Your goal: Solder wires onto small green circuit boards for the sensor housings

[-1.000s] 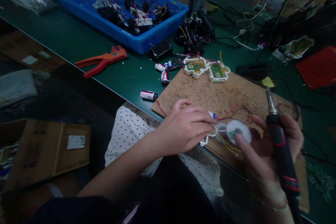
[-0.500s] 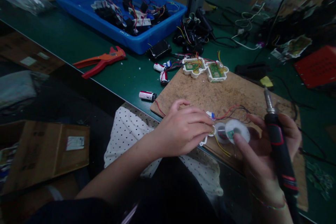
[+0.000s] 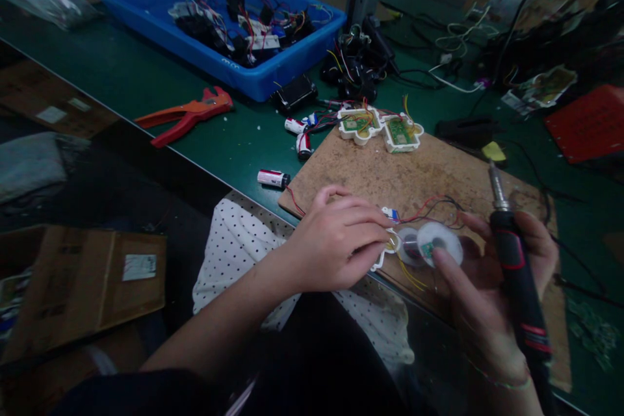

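Note:
My left hand [image 3: 338, 240] is closed over a small white plastic housing [image 3: 377, 262] at the board's near edge, hiding most of it. Yellow wires [image 3: 412, 274] trail from the housing, and red and black wires [image 3: 431, 203] curve away behind it. In my right hand [image 3: 492, 292] are two things. A soldering iron [image 3: 511, 260] lies across the fingers, its metal tip pointing up and away. A spool of solder [image 3: 446, 240] sits between thumb and fingers, beside the housing.
The brown board [image 3: 351, 169] carries two white housings with green circuit boards [image 3: 402, 133] at its far edge. Battery cells [image 3: 272, 178] lie left of it. Beyond are a red cutting tool [image 3: 195, 110] and a blue tray [image 3: 273, 75] of wired parts. A red box [image 3: 589, 123] stands right.
The left fingers have drawn back slightly to the left, so more of the white housing and its yellow wires shows. The right hand, soldering iron and spool stay nearly still.

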### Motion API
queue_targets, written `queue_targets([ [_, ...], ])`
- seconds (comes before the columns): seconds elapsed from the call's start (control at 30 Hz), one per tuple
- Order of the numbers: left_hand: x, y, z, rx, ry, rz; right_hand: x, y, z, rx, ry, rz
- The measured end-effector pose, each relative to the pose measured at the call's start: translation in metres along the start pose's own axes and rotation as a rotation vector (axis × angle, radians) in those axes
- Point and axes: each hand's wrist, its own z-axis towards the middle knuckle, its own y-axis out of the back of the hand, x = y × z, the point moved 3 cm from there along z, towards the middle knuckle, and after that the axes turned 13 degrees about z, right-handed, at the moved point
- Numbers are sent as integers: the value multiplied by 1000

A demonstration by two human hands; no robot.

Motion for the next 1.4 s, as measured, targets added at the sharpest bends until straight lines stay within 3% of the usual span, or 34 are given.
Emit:
queue_targets([
  [0.2,-1,0,5,-70,60,-159,1,-2,0,12,16,13],
  [0.4,-10,1,16,-5,90,-230,-2,1,-1,42,44,-26],
  [0.57,-21,-3,20,56,100,-193,-3,4,-3,30,40,-121],
  [0.77,-30,-7,19,16,109,-72,-6,6,-4,34,50,-154],
  [0.93,-36,-5,19,12,129,-101,-9,8,-4,52,72,-142],
  [1.23,-30,-6,24,-20,195,-167,-8,9,-4,47,113,-179],
  [1.4,-28,-3,26,31,157,-190,-10,10,-4,38,113,-180],
])
